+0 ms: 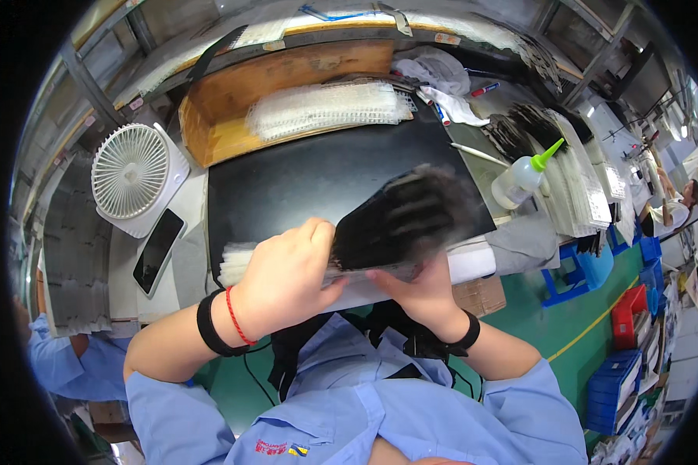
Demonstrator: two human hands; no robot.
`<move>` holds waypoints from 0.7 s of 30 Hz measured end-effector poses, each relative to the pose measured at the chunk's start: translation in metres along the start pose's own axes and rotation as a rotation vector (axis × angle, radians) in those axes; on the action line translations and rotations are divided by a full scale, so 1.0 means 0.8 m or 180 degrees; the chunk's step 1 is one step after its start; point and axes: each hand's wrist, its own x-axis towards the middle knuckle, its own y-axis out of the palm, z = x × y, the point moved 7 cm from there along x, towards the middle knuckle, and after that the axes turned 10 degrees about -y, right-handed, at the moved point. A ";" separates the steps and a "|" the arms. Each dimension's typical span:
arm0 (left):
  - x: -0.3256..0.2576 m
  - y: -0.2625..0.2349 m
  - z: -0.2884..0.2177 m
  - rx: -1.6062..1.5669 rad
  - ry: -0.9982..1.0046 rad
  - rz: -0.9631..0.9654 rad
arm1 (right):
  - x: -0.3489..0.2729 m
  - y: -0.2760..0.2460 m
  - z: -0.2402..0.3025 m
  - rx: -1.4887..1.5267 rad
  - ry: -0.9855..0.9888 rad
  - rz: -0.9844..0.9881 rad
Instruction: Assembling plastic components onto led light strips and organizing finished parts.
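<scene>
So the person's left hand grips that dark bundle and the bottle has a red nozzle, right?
Not quite: the head view shows the bottle has a bright green nozzle, not red. The left hand does grip the dark bundle.

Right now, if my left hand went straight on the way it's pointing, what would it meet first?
Most likely the blurred dark bundle: its left edge sits against your left hand. The blur and single view leave exact depth unclear.
</scene>
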 end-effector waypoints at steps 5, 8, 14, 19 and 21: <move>0.008 -0.002 0.012 0.0025 -0.0159 0.0320 | -0.010 0.016 0.015 -0.0782 -0.0536 0.0631; 0.009 0.002 0.012 -0.0060 -0.0229 0.0598 | -0.018 0.005 0.007 -0.0170 -0.0386 -0.0018; 0.008 -0.055 -0.020 -0.1288 0.0212 -0.0549 | -0.046 0.003 0.000 0.2382 -0.0039 -0.0818; -0.006 -0.017 -0.111 -0.1583 0.0649 -0.0533 | -0.045 0.009 0.027 0.2019 -0.0101 -0.0462; -0.014 -0.014 -0.127 -0.1609 0.0970 -0.0220 | -0.056 0.000 0.026 0.1909 0.0440 -0.0550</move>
